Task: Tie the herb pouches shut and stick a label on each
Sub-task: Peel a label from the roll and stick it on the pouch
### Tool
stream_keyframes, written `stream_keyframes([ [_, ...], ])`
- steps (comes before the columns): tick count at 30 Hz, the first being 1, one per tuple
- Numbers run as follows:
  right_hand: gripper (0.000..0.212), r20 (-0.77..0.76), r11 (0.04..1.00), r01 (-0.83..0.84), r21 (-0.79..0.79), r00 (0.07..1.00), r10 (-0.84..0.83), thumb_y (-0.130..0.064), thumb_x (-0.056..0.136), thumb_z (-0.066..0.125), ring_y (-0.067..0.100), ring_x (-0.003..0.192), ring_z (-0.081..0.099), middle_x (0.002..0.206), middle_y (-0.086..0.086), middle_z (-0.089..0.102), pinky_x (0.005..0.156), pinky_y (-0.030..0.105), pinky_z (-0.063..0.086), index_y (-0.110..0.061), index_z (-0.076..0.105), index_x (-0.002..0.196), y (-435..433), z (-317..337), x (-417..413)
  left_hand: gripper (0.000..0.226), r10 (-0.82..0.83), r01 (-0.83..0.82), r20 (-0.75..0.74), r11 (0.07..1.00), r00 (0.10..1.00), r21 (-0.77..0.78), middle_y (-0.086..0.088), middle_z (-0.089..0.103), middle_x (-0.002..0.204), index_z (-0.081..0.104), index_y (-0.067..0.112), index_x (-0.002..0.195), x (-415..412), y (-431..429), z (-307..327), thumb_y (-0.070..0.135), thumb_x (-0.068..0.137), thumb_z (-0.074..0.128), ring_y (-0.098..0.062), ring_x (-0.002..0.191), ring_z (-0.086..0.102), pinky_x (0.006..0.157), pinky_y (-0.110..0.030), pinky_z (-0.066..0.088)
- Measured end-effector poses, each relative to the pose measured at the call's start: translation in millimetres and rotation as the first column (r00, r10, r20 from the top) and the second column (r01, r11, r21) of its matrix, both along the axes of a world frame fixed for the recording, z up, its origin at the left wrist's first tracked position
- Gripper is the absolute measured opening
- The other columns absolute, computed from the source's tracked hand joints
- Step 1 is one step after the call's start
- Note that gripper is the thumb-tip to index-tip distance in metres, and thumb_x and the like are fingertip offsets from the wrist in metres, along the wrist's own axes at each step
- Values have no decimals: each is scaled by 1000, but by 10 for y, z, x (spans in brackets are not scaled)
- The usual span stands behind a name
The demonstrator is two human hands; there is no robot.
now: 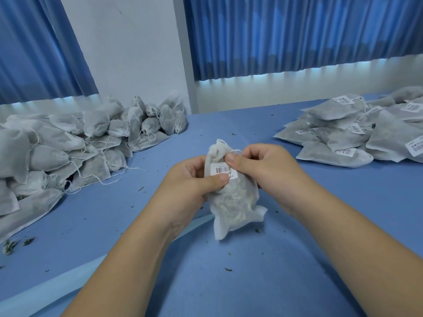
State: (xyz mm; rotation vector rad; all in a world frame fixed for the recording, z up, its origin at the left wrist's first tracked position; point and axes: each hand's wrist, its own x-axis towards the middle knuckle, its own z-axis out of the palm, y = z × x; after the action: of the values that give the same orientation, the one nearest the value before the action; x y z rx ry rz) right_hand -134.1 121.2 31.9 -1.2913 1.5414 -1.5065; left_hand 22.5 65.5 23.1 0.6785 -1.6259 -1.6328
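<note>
I hold one white herb pouch [235,200] upright above the blue table [229,271], its gathered neck pointing away from me. A white barcode label [221,169] is stuck on the pouch's upper front. My left hand [192,179] grips the pouch's left side, with the thumb pressing on the label's lower edge. My right hand [263,165] holds the right side near the neck, and its thumb presses on the label's top right corner. A thin white drawstring [237,151] loops out at the neck by my right fingers.
A heap of unlabelled white pouches [68,152] with loose strings lies on the left of the table. A pile of flat labelled pouches [357,133] sits at the right. Herb crumbs [13,244] dot the cloth. Blue curtains [297,35] hang behind.
</note>
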Motion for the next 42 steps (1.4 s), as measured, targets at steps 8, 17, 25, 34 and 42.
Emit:
stream_keyframes([
  [8, 49, 12, 976, -172, 133, 985, 172, -51, 93, 54, 23, 75, 73, 86, 9, 75, 73, 40, 60, -4, 66, 97, -6, -39, 82, 20, 304, -306, -30, 949, 952, -81, -12, 74, 80, 75, 15, 81, -100, 69, -18, 30, 92, 67, -26, 72, 69, 70, -43, 55],
  [17, 27, 230, 863, -491, 119, 859, 458, -35, 90, 65, 23, 73, 67, 93, 11, 72, 57, 27, 53, -16, 66, 109, 222, 64, -315, 7, 265, -264, -3, 960, 964, -95, -1, 76, 85, 72, 17, 94, -363, 106, 135, 21, 88, 71, -15, 75, 72, 58, -23, 54],
  [25, 32, 362, 985, -158, 72, 924, 122, -21, 87, 65, 10, 71, 58, 92, 4, 67, 57, 20, 41, -11, 65, 117, 614, 46, -1004, 28, 82, -82, 46, 997, 996, -2, -8, 75, 104, 68, 13, 113, -1320, 293, 242, 5, 91, 53, -26, 98, 71, 87, -41, 57],
  [34, 7, 632, 981, 191, 29, 757, -166, -13, 85, 66, 11, 51, 56, 74, 7, 68, 48, 18, 49, -7, 69, 88, 1077, 87, -1990, 27, -209, 205, -10, 946, 978, 250, -6, 74, 104, 67, 18, 114, -2397, 808, 154, 31, 100, 47, -20, 80, 72, 62, -27, 51],
  [42, 9, 776, 825, 564, 32, 507, -376, -5, 94, 51, 19, 72, 62, 83, 9, 59, 57, 23, 55, -5, 55, 86, 991, 190, -2524, 15, -127, 162, -121, 921, 984, 353, -5, 66, 93, 60, 16, 102, -2472, 857, 418, 30, 98, 53, -16, 56, 65, 53, -27, 49],
])
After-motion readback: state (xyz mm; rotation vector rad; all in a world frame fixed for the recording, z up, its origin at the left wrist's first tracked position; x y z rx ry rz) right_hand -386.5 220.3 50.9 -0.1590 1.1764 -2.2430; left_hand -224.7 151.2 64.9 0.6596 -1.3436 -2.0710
